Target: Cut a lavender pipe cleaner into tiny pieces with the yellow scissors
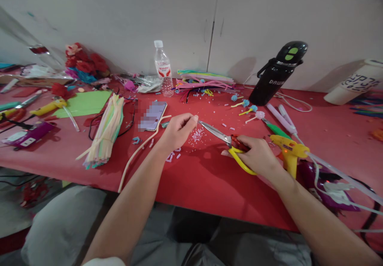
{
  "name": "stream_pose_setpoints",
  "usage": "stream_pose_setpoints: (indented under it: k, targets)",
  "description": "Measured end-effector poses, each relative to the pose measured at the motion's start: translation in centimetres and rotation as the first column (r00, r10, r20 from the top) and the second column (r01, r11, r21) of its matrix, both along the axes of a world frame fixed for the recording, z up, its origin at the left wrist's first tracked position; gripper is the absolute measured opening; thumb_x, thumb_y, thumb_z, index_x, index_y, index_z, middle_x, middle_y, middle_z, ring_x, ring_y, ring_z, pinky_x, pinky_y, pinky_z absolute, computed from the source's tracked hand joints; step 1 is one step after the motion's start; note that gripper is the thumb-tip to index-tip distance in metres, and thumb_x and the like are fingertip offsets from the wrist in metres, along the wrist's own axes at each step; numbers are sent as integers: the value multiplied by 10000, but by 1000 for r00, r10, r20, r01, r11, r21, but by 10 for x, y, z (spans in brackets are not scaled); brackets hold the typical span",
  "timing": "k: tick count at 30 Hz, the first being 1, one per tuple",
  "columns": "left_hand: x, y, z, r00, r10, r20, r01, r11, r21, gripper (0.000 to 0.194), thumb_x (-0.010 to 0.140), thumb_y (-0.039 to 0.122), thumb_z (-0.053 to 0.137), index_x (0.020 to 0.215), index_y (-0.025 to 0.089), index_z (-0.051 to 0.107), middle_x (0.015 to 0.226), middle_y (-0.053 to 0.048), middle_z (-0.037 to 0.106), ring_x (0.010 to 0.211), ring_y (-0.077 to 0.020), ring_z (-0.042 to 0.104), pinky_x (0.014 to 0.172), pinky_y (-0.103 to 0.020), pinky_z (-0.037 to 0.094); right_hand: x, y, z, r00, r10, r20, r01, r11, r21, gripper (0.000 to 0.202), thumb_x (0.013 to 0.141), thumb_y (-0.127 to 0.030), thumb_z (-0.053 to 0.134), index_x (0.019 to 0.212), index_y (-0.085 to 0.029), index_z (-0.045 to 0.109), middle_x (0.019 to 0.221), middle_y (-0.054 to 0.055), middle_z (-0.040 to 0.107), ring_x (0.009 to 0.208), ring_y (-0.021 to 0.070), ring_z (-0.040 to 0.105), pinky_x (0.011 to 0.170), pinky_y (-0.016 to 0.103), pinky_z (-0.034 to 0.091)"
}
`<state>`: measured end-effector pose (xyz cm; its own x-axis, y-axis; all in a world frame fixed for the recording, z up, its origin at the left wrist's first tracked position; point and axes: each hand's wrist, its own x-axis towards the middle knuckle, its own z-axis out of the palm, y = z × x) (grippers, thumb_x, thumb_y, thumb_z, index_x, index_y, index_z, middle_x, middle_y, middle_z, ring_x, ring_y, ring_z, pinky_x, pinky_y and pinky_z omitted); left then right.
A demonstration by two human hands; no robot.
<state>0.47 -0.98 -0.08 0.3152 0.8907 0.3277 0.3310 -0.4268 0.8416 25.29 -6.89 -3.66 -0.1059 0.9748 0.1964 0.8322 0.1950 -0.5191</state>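
My right hand [260, 156] grips a pair of scissors [217, 132] by the yellow and red handles. The blades look closed or nearly so, and their tips reach the fingertips of my left hand [180, 131]. That hand is closed in a pinch; whatever sits between its thumb and finger is too small to make out. Beneath the blades lies a scatter of tiny pale pink clippings [196, 136]. Short pale pink pieces [170, 157] lie below my left hand. Beside its wrist, a long cream pipe cleaner [133, 154] stretches toward the table's front edge.
Left of my hands are a phone [152, 115] and a bundle of pastel pipe cleaners [106, 134]. A plastic bottle [163, 70] and a black flask [277, 74] stand behind. To the right, a yellow glue gun [289, 150] and its cord lie near my right forearm.
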Motion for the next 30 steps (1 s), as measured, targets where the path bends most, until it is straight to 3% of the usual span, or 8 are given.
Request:
stream_pose_setpoints:
  k: [14,21,30]
  targets:
    - [-2,2,-3,999,-28,42,28,999,-15,352,922,390,442,659,157,467,575,32,410,516,-71,354,504,-228,289,2,-1,3,1000,5,-23,-6,1000,-9,475,671,-569,695,615,-181,426,549,-58,321,545,87,275,460,197,259]
    - [-2,1,-2,999,-25,38,25,1000,5,341,914,394,458,671,156,485,585,29,422,518,-72,358,498,-224,292,1,0,2,1000,20,-12,-20,1000,-3,551,665,-601,686,587,-189,328,543,-60,271,538,83,232,439,204,213]
    - [-2,0,1,1000,-10,14,10,1000,22,333,911,403,466,693,155,515,596,17,463,531,-79,397,505,-223,311,1,0,5,1000,29,-10,-29,999,-17,567,661,-656,652,572,-188,345,542,-53,267,525,84,229,430,214,214]
